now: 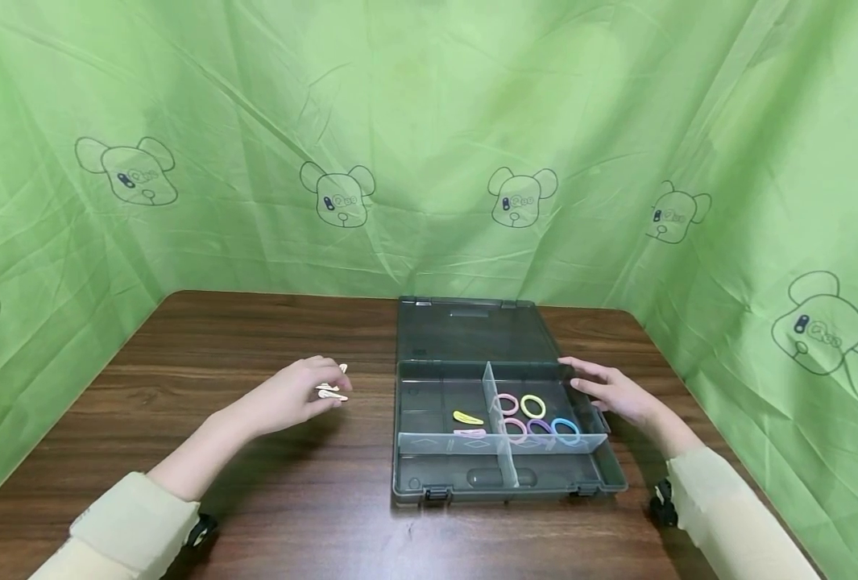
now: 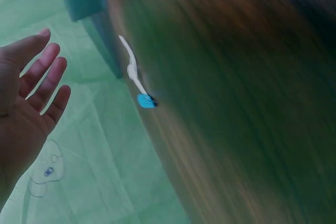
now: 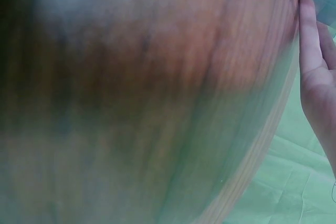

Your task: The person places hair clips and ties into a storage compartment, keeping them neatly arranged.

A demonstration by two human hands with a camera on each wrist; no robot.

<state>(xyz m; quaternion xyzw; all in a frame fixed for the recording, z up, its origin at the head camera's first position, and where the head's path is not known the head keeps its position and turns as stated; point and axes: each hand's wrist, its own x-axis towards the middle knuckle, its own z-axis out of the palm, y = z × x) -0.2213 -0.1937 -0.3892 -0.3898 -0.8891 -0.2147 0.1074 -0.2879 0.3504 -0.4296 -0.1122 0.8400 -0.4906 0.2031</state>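
Beside a few pale hair clips [image 1: 333,395] on the table, my left hand [image 1: 283,398] hovers with fingers loosely bent. In the left wrist view, a white and a blue piece [image 2: 146,101] lie apart from that hand [image 2: 31,93], which holds nothing. My right hand [image 1: 620,395] rests its fingers along the right side of an open grey see-through box [image 1: 436,463]. The back left compartment contains a yellow hair clip [image 1: 468,418] and a pink hair clip [image 1: 470,433]. Several coloured hair ties, including a blue hair tie [image 1: 565,431], lie in the back right compartment.
The box lid [image 1: 475,334] lies folded back toward the far edge of the brown wooden table [image 1: 254,338]. Clear dividers [image 1: 436,443] split the box. Green cloth [image 1: 429,97] with bear drawings hangs round the table.
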